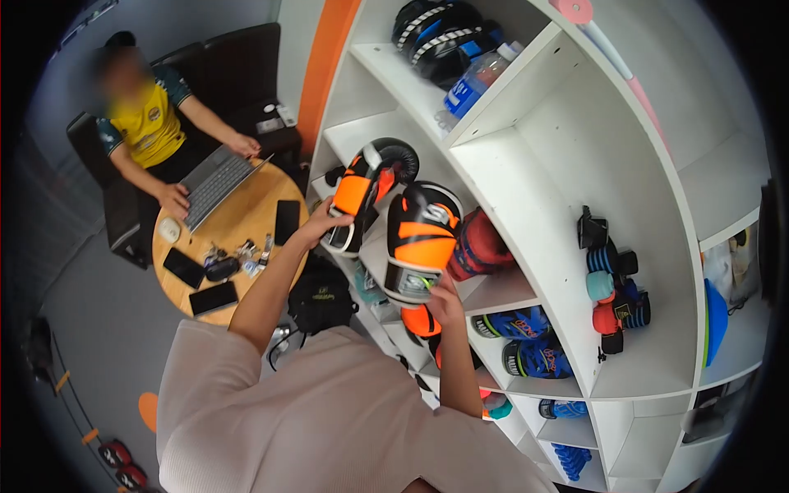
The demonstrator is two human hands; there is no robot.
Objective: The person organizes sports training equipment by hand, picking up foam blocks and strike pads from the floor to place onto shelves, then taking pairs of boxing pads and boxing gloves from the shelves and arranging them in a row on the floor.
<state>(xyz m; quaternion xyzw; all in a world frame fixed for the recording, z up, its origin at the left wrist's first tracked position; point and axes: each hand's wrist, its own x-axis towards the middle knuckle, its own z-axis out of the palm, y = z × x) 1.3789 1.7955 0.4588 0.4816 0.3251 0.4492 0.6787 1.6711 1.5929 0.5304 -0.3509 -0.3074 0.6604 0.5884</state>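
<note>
My left hand is closed on the cuff of a black and orange boxing glove, which tilts with its rounded end up and to the right. A matching boxing glove is in my right hand, gripped by the cuff with its rounded end upward. The two gloves are close together in front of the white shelf unit. Behind the right-hand glove, a red boxing glove rests in a compartment. Just below my right hand another orange and black item shows in part.
Blue patterned gloves, rolled hand wraps and a plastic bottle stand on the shelves. At left a person in a yellow shirt sits by a round wooden table with a laptop and phones. A black bag is beside the table.
</note>
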